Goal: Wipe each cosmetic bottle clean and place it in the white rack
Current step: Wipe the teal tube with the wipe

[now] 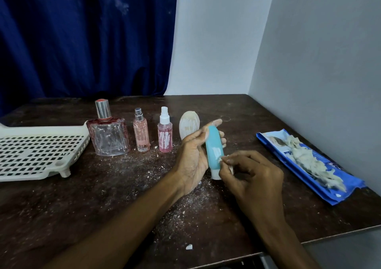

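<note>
The left forearm (123, 227) and the right forearm (274, 227) come in from the near edge over a dark table (61, 207) dusted with white crumbs, with one white flake (189, 247) lying near its edge. The white rack (37, 151) sits at the left and has no bottle in it. A blue wipe packet (340, 196) lies at the right with a wad of used wipes (305, 155) on top. At the far side stand a glass perfume bottle (108, 137), a slim pink spray bottle (141, 134), a pink spray bottle with a white nozzle (165, 134) and a white oval bottle (187, 126), all streaked white.

The left hand (192, 157) holds a teal tube (214, 145) above the table at centre, cap end nearest. Its fingers (222, 137) curl round the tube from behind, and the palm faces the camera. The right hand (253, 178) has its fingertips closed narrowly on a scrap of wipe (221, 159), which it presses against the tube's lower right side just above the cap.

The scrap looks small and frayed, so hard rubbing could shred it and leave lint on the tube. The left hand's hold looks light, so a firm push from the right could make the tube slide or twist out. It would then drop into the crumbs, or the hand could knock the oval bottle just behind it.
</note>
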Motion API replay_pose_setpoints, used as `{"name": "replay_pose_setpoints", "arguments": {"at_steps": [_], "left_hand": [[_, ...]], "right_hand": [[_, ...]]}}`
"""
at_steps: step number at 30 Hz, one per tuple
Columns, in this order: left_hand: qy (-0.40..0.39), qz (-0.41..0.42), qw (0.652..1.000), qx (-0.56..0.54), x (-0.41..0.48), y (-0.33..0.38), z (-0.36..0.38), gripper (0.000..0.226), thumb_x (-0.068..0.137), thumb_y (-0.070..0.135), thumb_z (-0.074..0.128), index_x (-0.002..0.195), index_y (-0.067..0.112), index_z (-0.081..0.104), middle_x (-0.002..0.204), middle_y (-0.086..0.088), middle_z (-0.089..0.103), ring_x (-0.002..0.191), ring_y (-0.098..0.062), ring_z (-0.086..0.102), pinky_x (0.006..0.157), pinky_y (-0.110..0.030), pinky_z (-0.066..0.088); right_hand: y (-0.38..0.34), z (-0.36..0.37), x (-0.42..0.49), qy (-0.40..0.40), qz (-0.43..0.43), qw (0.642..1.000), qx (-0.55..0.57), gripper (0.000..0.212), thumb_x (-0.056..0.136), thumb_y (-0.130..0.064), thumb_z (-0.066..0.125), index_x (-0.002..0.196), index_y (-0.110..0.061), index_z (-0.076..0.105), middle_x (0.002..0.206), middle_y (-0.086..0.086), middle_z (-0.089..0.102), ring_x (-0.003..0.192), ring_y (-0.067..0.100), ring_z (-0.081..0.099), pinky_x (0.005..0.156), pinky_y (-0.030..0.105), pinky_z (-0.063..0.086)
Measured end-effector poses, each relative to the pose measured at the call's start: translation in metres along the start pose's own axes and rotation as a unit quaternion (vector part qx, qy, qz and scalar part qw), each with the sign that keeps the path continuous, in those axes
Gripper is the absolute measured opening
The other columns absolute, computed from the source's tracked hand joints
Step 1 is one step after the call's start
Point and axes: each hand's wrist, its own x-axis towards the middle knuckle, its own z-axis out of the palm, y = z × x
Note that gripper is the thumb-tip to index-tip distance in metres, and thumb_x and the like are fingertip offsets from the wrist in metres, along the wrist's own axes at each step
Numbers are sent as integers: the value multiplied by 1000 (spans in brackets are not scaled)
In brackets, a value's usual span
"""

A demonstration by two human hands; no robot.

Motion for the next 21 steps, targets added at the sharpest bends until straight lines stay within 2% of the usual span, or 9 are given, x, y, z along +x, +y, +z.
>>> {"name": "replay_pose_setpoints", "arguments": {"at_steps": [4, 7, 11, 16, 21], "left_hand": [[-3, 2, 1000, -10, 0, 0, 0, 35, 101, 17, 40, 124, 6, 63, 102, -15, 63, 89, -19, 62, 89, -32, 54], [-1, 4, 1000, -3, 0, 0, 1, 35, 102, 15, 38, 124, 5, 63, 102, -16, 63, 89, -20, 62, 94, -34, 53], [-3, 4, 1000, 2, -1, 0, 2, 35, 102, 15, 39, 126, 5, 62, 101, -15, 62, 89, -19, 61, 90, -31, 53], [1, 4, 1000, -4, -1, 0, 2, 34, 103, 16, 38, 124, 6, 63, 100, -14, 63, 88, -19, 62, 90, -32, 53], [1, 9, 1000, -1, -1, -1, 3, 34, 102, 13, 39, 126, 4, 62, 99, -14, 63, 87, -18, 61, 87, -30, 53]], "right_hand": [[-1, 3, 4, 10, -3, 1000, 21, 10, 76, -7, 82, 85, -10, 79, 89, -3, 69, 78, 1, 66, 69, 13, 54], [-2, 2, 1, -4, -16, 1000, 27, 11, 74, -6, 81, 85, -9, 79, 89, -2, 69, 79, 2, 66, 71, 9, 52], [0, 2, 2, 18, 8, 1000, 8, 10, 76, -5, 82, 84, -9, 78, 87, -3, 69, 76, 2, 66, 69, 15, 54], [-4, 2, 1, -6, -26, 999, 24, 12, 75, -9, 80, 87, -9, 79, 91, -2, 69, 81, 2, 66, 72, 7, 51], [-2, 4, 3, 28, 2, 999, 16, 10, 76, -6, 82, 84, -11, 78, 87, -4, 68, 77, 0, 65, 68, 11, 52]]}}
